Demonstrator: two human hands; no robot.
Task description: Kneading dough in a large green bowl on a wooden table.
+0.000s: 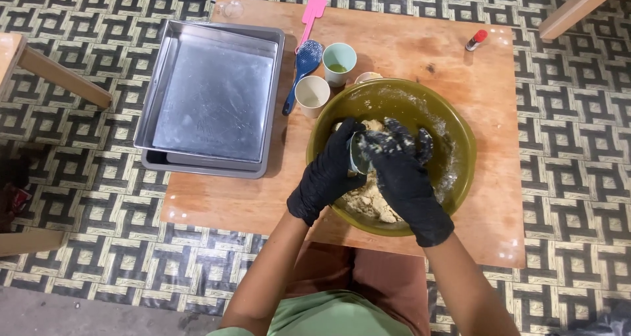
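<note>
Both my hands wear black gloves and work inside an olive-green bowl (460,135) on a low wooden table (420,47). My left hand (328,172) is curled around a small metal cup (357,155) held over the pale dough (368,201) in the bowl. My right hand (397,162), dusted with flour, presses its fingers onto the cup's rim and the dough. Flour streaks the bowl's inner wall.
Stacked metal baking trays (211,96) lie at the table's left. Behind the bowl stand a cream cup (312,95), a mint cup (340,63) with green liquid, a blue spoon (303,63) and a pink spatula (311,15). A small red-capped bottle (476,40) lies far right.
</note>
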